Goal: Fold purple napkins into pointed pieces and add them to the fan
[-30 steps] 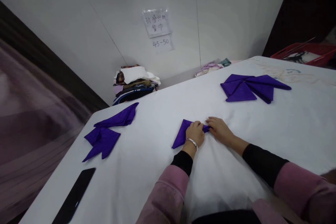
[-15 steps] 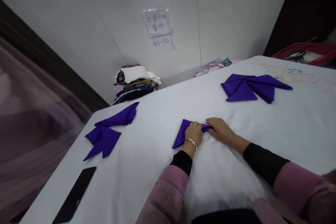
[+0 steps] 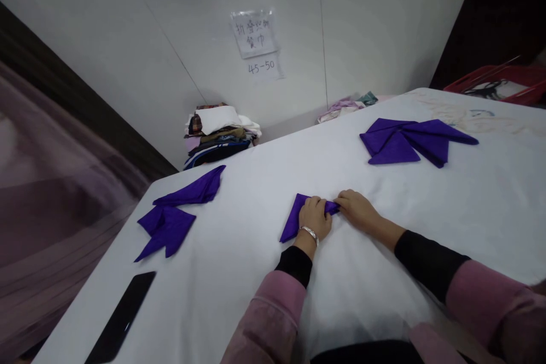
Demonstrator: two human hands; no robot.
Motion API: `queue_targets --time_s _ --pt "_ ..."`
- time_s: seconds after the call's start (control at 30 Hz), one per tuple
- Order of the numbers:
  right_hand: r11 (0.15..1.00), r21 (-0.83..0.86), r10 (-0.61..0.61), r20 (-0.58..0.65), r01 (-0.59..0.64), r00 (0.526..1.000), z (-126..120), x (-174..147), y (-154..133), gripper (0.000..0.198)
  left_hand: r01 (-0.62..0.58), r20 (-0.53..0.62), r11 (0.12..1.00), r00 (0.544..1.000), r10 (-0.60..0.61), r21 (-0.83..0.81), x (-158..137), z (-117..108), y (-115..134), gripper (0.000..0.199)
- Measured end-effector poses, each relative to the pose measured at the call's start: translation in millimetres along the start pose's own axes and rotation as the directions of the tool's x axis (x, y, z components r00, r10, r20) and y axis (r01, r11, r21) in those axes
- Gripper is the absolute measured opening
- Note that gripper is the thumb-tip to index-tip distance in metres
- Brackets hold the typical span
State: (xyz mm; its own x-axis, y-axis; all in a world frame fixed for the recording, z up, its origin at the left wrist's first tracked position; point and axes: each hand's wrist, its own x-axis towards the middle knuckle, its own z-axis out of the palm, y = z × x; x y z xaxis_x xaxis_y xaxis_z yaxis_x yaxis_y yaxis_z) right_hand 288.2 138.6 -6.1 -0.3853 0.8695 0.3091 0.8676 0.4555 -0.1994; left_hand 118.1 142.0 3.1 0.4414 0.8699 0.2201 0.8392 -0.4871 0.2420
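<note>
A folded purple napkin (image 3: 292, 222) lies flat on the white-covered table (image 3: 239, 273) in front of me. My left hand (image 3: 314, 218), with a silver bangle at the wrist, is closed over the middle of it and hides part of the folds. At the napkin's narrow right end, my right hand (image 3: 357, 209) pinches the tip between thumb and fingers. Two folded purple napkins (image 3: 191, 189) (image 3: 168, 230) rest on the left side of the table. Another folded purple napkin shape (image 3: 394, 145) spreads out at the far right.
A black phone-like slab (image 3: 123, 315) lies near the left edge. Behind the table stand a stack of folded clothes (image 3: 222, 133) and a smaller cloth pile (image 3: 345, 109). A red basket (image 3: 503, 82) is at the far right. Paper signs (image 3: 256, 37) hang on the wall.
My right hand has closed more tightly on the napkin's right tip, which now looks shorter and more tucked. My left hand has shifted very slightly left.
</note>
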Motion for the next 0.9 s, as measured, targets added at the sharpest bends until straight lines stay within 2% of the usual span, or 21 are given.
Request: queue_targets --time_s 0.2,0.57,0.73,0.9 --pt "0.997 -0.072 0.007 0.041 -0.004 0.999 -1.1 3.7 -4.3 0.015 0.049 0.07 0.998 0.996 -0.052 0.047 3.4 5.8 -1.7 0.027" --pt "0.992 -0.111 0.077 0.079 -0.068 0.994 1.9 6.4 -5.0 0.012 0.046 0.074 0.996 0.996 -0.052 0.074 3.5 2.6 -0.9 0.027" --pt "0.994 -0.06 0.098 0.098 -0.093 0.99 -4.2 8.0 -5.9 0.011 0.019 0.091 0.995 0.995 -0.028 0.094 3.7 -0.7 1.3 0.026" --pt "0.997 0.029 0.062 0.094 -0.065 0.994 -4.5 5.1 -1.6 0.014 0.009 0.121 0.997 0.993 -0.019 0.081 4.1 -3.0 0.0 0.023"
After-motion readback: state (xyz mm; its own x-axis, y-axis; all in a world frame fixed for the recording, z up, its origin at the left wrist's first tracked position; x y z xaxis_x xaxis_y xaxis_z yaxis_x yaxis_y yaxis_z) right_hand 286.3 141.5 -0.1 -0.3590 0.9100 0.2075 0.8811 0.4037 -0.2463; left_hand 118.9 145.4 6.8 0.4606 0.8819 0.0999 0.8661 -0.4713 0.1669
